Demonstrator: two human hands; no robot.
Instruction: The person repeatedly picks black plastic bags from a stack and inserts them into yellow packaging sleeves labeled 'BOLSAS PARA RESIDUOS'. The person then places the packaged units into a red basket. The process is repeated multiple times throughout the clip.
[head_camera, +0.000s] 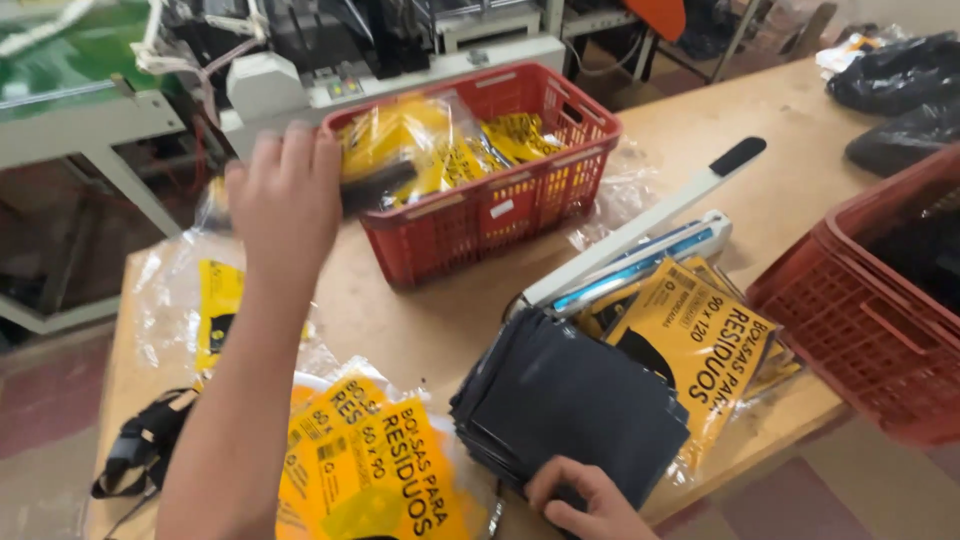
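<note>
My left hand (285, 195) is raised over the table's left side, fingers closed on a clear packet with a yellow card and dark contents (375, 180), held at the near-left rim of a red plastic basket (480, 215). The basket holds several similar yellow-and-clear packets (445, 145). My right hand (580, 500) rests at the bottom edge, fingers on the near corner of a stack of dark folded bags (570, 400).
A heat sealer with a raised white arm and black handle (650, 225) lies mid-table. Yellow printed packets (700, 345) sit beside the stack, more (370, 460) near the front left. A second red basket (870, 310) stands at right; black bags (895, 80) lie far right.
</note>
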